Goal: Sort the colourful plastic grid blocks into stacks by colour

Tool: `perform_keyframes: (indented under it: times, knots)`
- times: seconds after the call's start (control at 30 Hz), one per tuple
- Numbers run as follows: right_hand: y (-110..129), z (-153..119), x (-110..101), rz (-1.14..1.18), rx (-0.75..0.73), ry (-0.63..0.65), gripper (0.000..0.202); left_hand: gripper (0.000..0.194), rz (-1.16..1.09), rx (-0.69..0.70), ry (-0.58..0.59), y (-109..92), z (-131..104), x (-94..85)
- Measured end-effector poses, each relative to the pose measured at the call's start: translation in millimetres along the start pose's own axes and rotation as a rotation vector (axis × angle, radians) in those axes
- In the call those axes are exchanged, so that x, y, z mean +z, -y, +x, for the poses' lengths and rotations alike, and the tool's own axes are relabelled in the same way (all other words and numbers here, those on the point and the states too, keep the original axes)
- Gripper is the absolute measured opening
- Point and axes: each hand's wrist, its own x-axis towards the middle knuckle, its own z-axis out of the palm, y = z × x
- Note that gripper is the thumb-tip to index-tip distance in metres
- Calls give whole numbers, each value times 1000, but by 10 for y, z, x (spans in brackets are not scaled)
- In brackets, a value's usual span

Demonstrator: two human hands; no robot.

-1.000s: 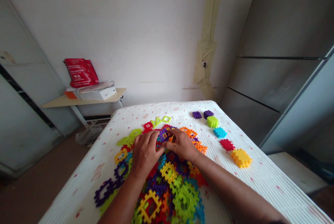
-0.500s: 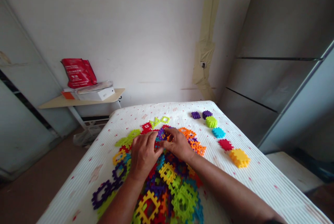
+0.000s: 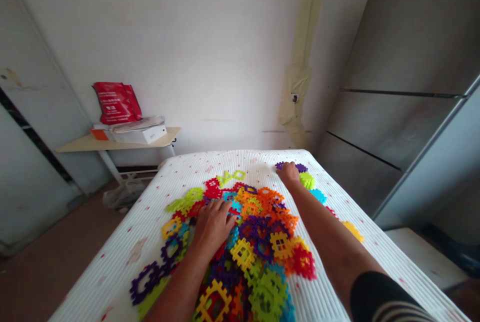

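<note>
While a white ribbed cloth with red specks covers the table, a broad heap of multicoloured, toothed, flat plastic pieces lies across its middle, its long axis running from the near edge toward the far end. To the right, a row of toothed plastic stacks slants from far to near and rightward: lime green, light blue, red and yellow, the last two partly behind the right forearm.

The left hand rests palm down on the heap, fingers loosely bent, thumb set apart; whether it holds a piece cannot be told. The right hand reaches to the far end of the row, fingers curled downward and narrow; its grip is hidden.

Just left of those fingers shows the edge of a purple toothed plastic square, lying flat, too covered for its direction to be read.
</note>
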Motion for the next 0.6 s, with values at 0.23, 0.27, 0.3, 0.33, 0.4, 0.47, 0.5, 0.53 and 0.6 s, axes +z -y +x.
perform_keyframes:
  times: [0.23, 0.27, 0.3, 0.33, 0.4, 0.47, 0.5, 0.53, 0.6]
  knots:
    - [-6, 175, 114, -18, 46, 43, 41, 29, 5, -5, 24, -1, -6, 4]
    - [-7, 187, 128, -20, 48, 45, 41, 29, 2, -5, 23, -5, -7, -1]
    - [-9, 197, 142, -21, 51, 46, 41, 29, 0, -7, 23, -10, -8, -10]
    - [-14, 206, 157, -22, 55, 45, 42, 29, -2, -8, 22, -15, -8, -20]
    - [-29, 222, 188, -22, 62, 42, 41, 29, -4, -10, 28, -26, -7, -39]
    - [-46, 239, 217, -19, 68, 36, 42, 28, -2, -13, 33, -30, -7, -47]
    - [-53, 248, 229, -17, 71, 34, 43, 28, 0, -14, 33, -29, -8, -46]
    - [-59, 259, 240, -14, 72, 32, 43, 28, 1, -15, 31, -27, -9, -41]
    - [-65, 278, 258, -10, 73, 32, 45, 29, 1, -13, 28, -20, -10, -29]
